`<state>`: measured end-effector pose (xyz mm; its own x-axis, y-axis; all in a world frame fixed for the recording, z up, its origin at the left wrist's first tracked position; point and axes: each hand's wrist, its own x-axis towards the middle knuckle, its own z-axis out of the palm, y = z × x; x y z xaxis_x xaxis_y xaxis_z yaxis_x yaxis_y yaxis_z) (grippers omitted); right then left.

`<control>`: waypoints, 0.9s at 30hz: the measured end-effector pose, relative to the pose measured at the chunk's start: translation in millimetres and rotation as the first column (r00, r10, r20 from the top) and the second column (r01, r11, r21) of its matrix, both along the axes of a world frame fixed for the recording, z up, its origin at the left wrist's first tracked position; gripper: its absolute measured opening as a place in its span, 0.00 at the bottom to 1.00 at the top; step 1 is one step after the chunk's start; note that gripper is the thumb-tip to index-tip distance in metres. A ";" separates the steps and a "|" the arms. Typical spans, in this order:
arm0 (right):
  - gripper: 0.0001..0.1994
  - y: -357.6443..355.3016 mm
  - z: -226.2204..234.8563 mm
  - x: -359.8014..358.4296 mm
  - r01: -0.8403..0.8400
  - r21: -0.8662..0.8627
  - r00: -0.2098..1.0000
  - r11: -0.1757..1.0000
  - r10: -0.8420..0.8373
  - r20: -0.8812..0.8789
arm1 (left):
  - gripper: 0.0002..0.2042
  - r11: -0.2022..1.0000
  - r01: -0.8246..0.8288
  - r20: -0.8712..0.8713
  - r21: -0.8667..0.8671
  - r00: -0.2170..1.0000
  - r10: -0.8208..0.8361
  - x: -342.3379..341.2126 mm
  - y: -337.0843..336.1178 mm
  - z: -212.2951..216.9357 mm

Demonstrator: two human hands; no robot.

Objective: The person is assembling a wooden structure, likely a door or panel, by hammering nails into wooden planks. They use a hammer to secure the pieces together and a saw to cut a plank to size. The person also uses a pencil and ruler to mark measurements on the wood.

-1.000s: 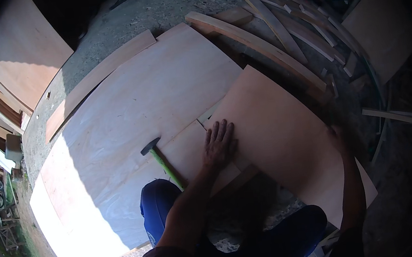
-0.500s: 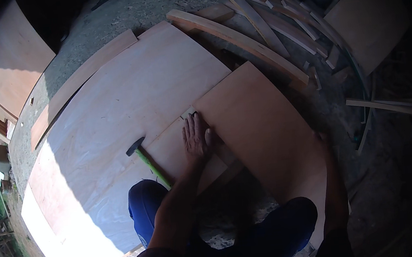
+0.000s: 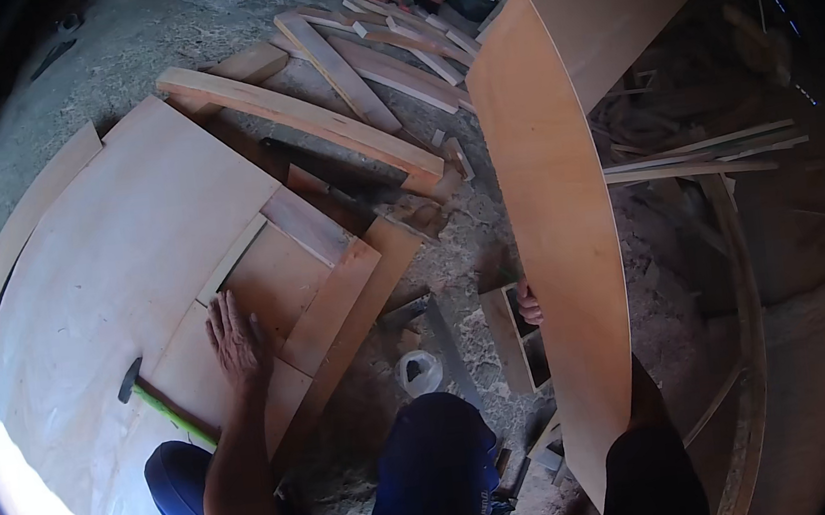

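Observation:
My left hand [image 3: 239, 344] lies flat, fingers stretched, on the big plywood sheet [image 3: 95, 251], beside the corner of a rectangular opening [image 3: 279, 282] framed by wood strips. To its lower left, a hammer [image 3: 169, 412] with a green handle and dark head rests on the sheet. My right hand [image 3: 530, 302] grips a thin plywood panel [image 3: 569, 211], which stands tilted on edge at my right. Only the fingers show at its left edge; the panel hides the rest of the hand.
Long wood battens [image 3: 308, 123] lie beyond the sheet. A handsaw [image 3: 307, 163] is partly beneath them. On the rough floor are a white plastic container [image 3: 418, 371] and a wooden box [image 3: 509, 343]. Another board [image 3: 628, 9] leans at the far right.
The plywood panel has been lifted off the framed opening, swung right and turned on edge by my right hand. My left hand stays on the sheet. The view has shifted right.

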<state>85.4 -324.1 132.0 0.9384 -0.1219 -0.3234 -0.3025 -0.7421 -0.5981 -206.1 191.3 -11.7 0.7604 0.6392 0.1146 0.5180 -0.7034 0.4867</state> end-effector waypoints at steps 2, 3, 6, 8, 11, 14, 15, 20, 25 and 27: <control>0.25 12.8 -11.6 -4.8 -0.030 0.025 0.999 0.999 0.030 -0.033 | 0.29 1.000 -0.022 -0.008 -0.014 1.000 0.022 -0.9 6.2 4.4; 0.26 7.8 -20.1 -11.9 -0.032 0.043 0.998 0.999 0.034 -0.049 | 0.29 0.999 -0.018 -0.013 -0.027 1.000 0.018 1.0 4.5 5.0; 0.28 11.9 -32.4 -18.0 -0.093 0.070 0.993 0.993 0.097 -0.061 | 0.29 0.998 -0.023 -0.009 -0.055 1.000 0.023 0.0 6.9 0.4; 0.29 19.2 -26.3 -19.4 -0.138 0.101 0.988 0.985 0.144 -0.057 | 0.30 0.996 -0.019 0.103 -0.087 0.994 0.028 -0.6 5.2 3.8; 0.31 64.9 -10.1 -17.2 -0.163 0.086 0.984 0.983 0.168 -0.063 | 0.32 0.997 -0.032 0.150 -0.072 0.988 0.042 -9.6 16.2 -1.5; 0.31 133.6 17.1 -29.4 -0.130 -0.344 0.991 0.930 0.118 -0.056 | 0.33 0.996 -0.031 0.194 -0.085 0.980 0.047 -15.8 18.7 -0.8; 0.29 122.6 4.5 -22.6 -0.180 -0.370 0.975 0.912 0.215 0.055 | 0.33 0.995 -0.017 0.225 -0.095 0.974 0.038 -13.1 14.9 1.8; 0.29 90.0 -75.2 -0.2 -0.412 -0.484 0.810 0.772 0.554 0.194 | 0.37 0.994 0.028 0.233 -0.103 0.972 -0.003 -6.5 3.8 12.5; 0.21 151.9 -76.4 -47.6 -0.510 -0.576 0.495 0.639 0.765 0.412 | 0.38 0.979 0.201 0.081 0.043 0.976 -0.204 11.7 7.4 7.9; 0.19 165.8 -74.7 -62.1 -0.481 -0.664 0.471 0.572 0.808 0.355 | 0.38 0.960 0.280 0.084 0.031 0.956 -0.281 26.0 10.9 0.3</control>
